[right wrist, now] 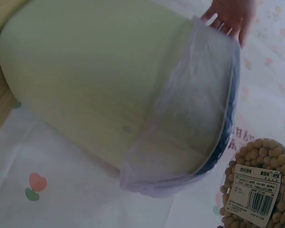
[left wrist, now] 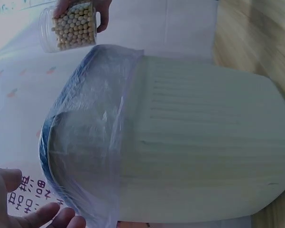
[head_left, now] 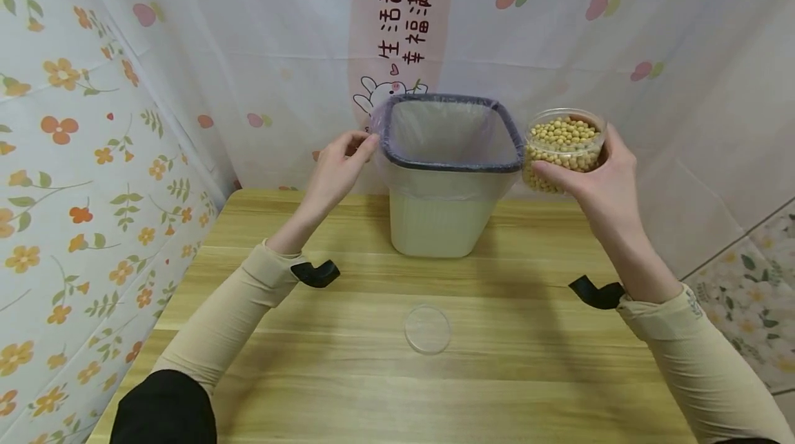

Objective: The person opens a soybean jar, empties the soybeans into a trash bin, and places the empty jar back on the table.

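My right hand [head_left: 611, 175] grips a clear round jar [head_left: 562, 150] of yellow soybeans, with no lid on it, just right of the bin's rim. The jar's bottom label [right wrist: 253, 194] shows in the right wrist view. A pale green trash bin [head_left: 435, 216] stands on the table, lined with a thin translucent bag [left wrist: 97, 99] folded over its dark rim [head_left: 456, 168]. At the rim's left side is my left hand [head_left: 341, 164]; its thumb and fingers are apart in the left wrist view. Whether the fingertips touch the bag, I cannot tell.
A clear round lid [head_left: 427, 329] lies flat on the wooden table [head_left: 348, 389] in front of the bin. Behind the bin hangs a white printed cloth [head_left: 267, 36]; a flowered cloth [head_left: 93, 175] hangs at the left.
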Tool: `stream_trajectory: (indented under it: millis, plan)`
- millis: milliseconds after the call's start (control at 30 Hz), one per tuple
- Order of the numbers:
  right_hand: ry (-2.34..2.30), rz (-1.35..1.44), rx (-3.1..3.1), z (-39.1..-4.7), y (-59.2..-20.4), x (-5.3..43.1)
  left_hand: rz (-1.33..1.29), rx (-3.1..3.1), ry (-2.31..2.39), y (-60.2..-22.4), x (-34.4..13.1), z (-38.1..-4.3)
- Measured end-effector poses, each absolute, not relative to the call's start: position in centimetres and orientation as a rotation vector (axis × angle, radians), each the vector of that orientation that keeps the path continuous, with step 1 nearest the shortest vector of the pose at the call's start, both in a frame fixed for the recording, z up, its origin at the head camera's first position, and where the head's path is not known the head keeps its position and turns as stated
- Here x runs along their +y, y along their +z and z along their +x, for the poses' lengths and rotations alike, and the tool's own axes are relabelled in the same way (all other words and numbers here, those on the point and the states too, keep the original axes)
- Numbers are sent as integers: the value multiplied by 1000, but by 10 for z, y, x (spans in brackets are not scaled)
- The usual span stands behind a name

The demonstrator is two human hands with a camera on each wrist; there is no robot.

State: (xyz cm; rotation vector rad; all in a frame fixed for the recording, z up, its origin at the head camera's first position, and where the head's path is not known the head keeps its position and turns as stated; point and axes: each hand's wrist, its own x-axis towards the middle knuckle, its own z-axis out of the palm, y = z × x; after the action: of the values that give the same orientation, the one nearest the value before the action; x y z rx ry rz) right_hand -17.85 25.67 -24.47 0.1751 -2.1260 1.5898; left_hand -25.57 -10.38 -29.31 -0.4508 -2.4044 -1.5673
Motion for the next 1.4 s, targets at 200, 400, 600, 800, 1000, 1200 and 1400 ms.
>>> stream_trajectory:
  millis: [200, 400, 600, 800, 1000, 1200, 1400]
  plan:
    - [1528, 180, -2228, -205, -230, 251, -379, -2472, -1666, -286, -97, -270]
    - [1387, 179, -2353, -233, -218, 236, -330, -2553, -1740, -282, -90, -280]
    - [1263, 194, -2486, -252, -212, 220, -311, -2550, -1833, -284, -86, -287]
    - [1146, 198, -2570, -264, -209, 208, -283, -2576, -1882, -283, -88, -290]
    - [1081, 207, -2624, -273, -205, 201, -306, -2565, -1976, -283, -90, -290]
    - [1007, 238, -2666, -278, -204, 197, -335, -2502, -2121, -283, -90, -290]
    - [901, 301, -2713, -281, -202, 195, -361, -2453, -2194, -282, -89, -288]
